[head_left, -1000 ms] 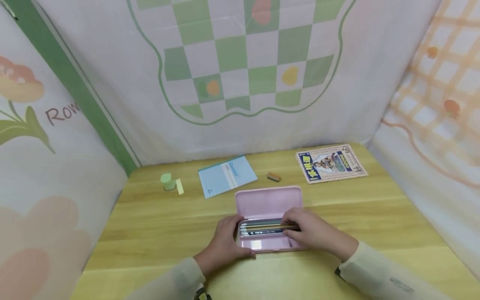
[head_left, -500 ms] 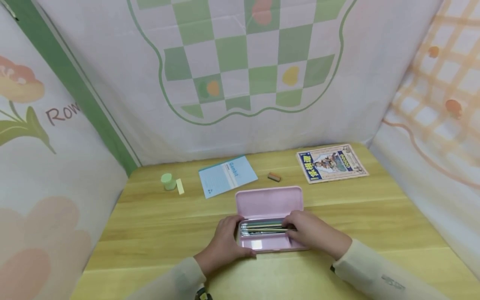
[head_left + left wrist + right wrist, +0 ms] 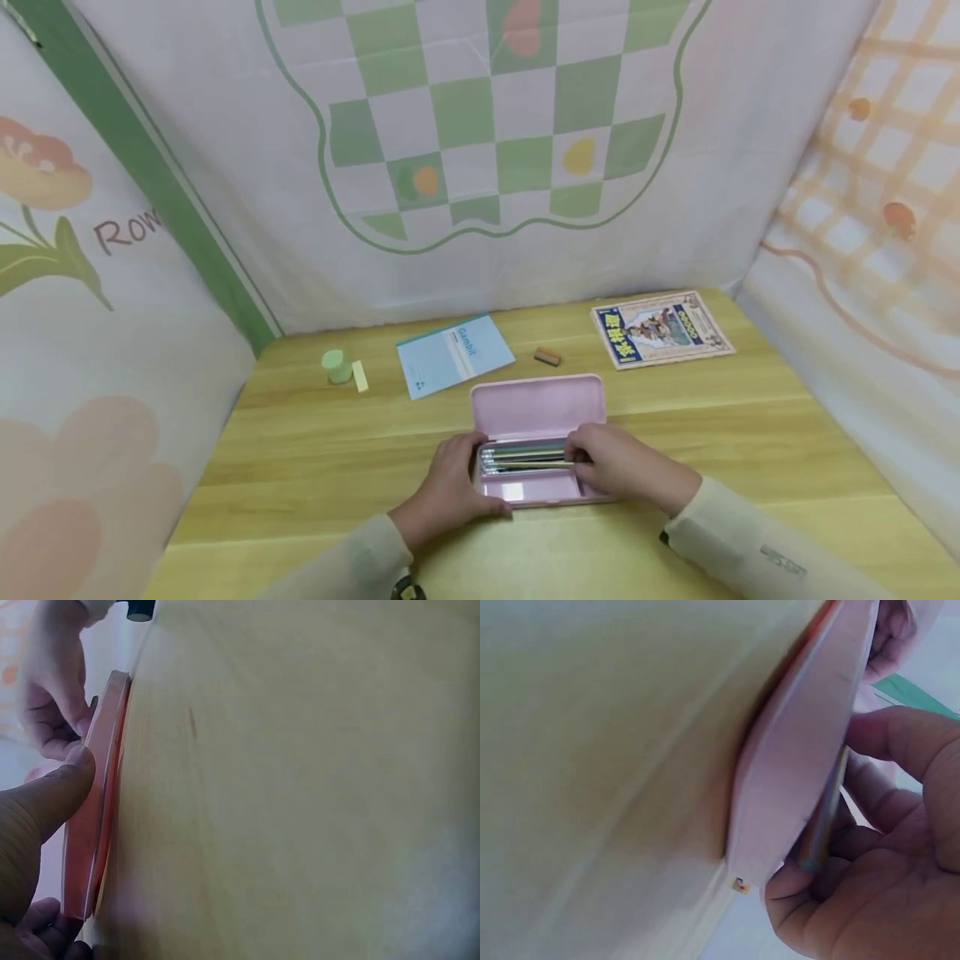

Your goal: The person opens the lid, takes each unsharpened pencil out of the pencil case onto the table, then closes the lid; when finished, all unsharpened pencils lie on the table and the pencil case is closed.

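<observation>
A pink pencil case (image 3: 537,407) lies on the table with its lid raised. Several pencils (image 3: 517,455) fill its rear compartment, their metal-tipped ends to the left. My left hand (image 3: 448,482) grips the case's left end, thumb at the front edge and fingers behind. At the right end, my right hand (image 3: 628,467) reaches over the case and pinches a yellowish pencil (image 3: 536,466), which lies along the front of the row. In the right wrist view the pencil's end (image 3: 815,855) shows under the curled fingers, beside the case wall.
Behind the case lie a blue notebook (image 3: 456,356), a small brown-and-grey block (image 3: 547,356) and an illustrated booklet (image 3: 662,329). Back left are a green container (image 3: 337,367) and a pale yellow strip (image 3: 360,377). Fabric-covered walls (image 3: 495,275) border the table.
My right hand has shifted slightly at the case's right end. The yellowish pencil, slanted half a second ago, now lies nearly level with the row. My left hand keeps its place.
</observation>
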A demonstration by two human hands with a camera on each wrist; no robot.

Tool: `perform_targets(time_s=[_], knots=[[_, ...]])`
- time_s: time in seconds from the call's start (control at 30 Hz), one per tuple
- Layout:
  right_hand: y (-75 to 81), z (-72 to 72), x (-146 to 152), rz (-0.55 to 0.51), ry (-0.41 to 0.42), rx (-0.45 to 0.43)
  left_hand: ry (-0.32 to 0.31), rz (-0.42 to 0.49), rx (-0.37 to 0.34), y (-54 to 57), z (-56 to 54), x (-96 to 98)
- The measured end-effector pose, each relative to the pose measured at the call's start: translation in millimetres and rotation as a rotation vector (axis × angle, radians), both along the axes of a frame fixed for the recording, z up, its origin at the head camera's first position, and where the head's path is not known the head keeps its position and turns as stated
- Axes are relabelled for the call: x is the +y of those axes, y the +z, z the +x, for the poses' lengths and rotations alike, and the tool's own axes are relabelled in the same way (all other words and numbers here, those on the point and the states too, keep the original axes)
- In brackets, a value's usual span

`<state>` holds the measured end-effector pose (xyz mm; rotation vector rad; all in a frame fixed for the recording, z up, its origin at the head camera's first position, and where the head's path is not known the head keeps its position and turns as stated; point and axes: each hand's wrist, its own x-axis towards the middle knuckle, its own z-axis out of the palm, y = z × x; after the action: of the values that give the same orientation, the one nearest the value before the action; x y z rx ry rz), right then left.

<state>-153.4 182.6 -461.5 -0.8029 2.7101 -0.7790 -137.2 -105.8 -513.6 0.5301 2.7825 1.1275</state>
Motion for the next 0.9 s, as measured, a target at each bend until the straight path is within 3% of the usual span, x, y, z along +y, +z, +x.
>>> perform_targets(time_s=[0.3,0.57,0.9], knots=[[-6.4,1.4,8.0,-0.091,-0.087,-0.018,0.004,0.009,-0.009,-0.5,1.3,0.8],[2.0,7.9,19.8,-0.121,-0.194,-0.031,0.011,0.006,-0.057,0.3,3.2,-0.2],[20.9,18.2,67.6,-0.153,-0.350,0.096,0.012,0.021,-0.041,3.1,1.4,1.1]])
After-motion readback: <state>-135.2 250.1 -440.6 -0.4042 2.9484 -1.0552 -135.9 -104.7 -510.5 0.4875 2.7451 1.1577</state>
